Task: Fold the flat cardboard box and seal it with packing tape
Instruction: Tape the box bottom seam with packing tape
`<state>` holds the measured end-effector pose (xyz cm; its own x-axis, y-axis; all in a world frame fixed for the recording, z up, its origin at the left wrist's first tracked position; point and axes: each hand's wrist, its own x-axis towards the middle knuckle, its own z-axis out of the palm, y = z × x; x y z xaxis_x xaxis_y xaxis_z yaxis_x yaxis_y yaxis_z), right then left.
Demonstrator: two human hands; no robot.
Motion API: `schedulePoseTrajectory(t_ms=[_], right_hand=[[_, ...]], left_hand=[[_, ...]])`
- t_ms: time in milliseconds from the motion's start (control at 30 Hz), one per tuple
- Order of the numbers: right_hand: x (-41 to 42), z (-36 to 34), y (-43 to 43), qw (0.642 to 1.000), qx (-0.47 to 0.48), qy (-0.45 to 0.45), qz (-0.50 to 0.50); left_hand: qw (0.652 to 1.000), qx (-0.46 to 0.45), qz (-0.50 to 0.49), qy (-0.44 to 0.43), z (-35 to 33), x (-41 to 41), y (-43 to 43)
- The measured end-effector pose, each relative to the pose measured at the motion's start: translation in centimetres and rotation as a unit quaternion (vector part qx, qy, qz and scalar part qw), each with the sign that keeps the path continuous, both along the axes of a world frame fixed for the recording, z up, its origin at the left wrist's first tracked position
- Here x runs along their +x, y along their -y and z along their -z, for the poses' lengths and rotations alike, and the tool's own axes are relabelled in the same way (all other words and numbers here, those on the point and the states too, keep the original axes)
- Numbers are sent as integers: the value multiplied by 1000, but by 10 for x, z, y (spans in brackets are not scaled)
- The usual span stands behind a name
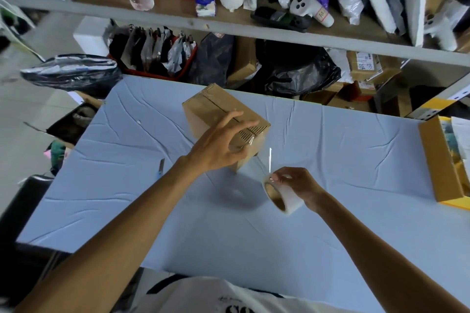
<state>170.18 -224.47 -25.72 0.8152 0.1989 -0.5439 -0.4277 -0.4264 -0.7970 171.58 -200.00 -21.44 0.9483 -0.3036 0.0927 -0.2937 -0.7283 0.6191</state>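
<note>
Folded brown cardboard box (pixel 211 107) is sitting mid-worktop (pixel 356 160), seam running 11-to-5 o'clock. Left hand (pixel 218 147), fingers spread, is pressing its near end w/ right hand (pixel 297 181) gripping clear packing-tape roll (pixel 287 198) at box's 5 o'clock.

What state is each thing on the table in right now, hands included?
box: folded, flaps closed, tilted, clear tape over its near edge.
tape roll: strip drawn out to the box, uncut.
left hand: presses on the box, fingers spread.
right hand: grips the tape roll.
cutter: lies on the table, untouched; blade cannot be told.
yellow box: open.
</note>
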Motion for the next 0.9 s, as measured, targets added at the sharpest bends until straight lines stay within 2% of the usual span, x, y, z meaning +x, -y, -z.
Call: schedulePoseTrajectory(t_ms=[100, 167, 200, 267, 367, 433, 533, 600, 733, 900], right_hand=[[1, 0, -1, 1000, 5, 4, 2], [1, 0, -1, 1000, -2, 6, 1], [1, 0, -1, 1000, -7, 5, 2], [1, 0, 0, 1000, -14, 2, 3], [1, -1, 4, 1000, -12, 5, 8], [2, -3, 6, 1000, -21, 12, 9], [3, -5, 6, 999, -35, 11, 5], [5, -6, 4, 999, -46, 7, -4], [5, -5, 3, 998, -54, 7, -11], [9, -6, 3, 998, -59, 9, -15]], left_hand=[[988, -68, -96, 102, 7, -16, -3], [957, -110, -218, 159, 22, -31, -6], [939, -121, -280, 160, 32, -38, -10], [916, -110, -369, 112, 60, -47, -23], [904, 35, -427, -6, 105, -55, -53], [874, 93, -469, -85, 124, -59, -73], [821, 102, -531, -185, 144, -67, -92], [809, 81, -541, -215, 151, -70, -94], [815, -5, -542, -207, 153, -74, -93], [890, -35, -414, -189, 146, -74, -90]])
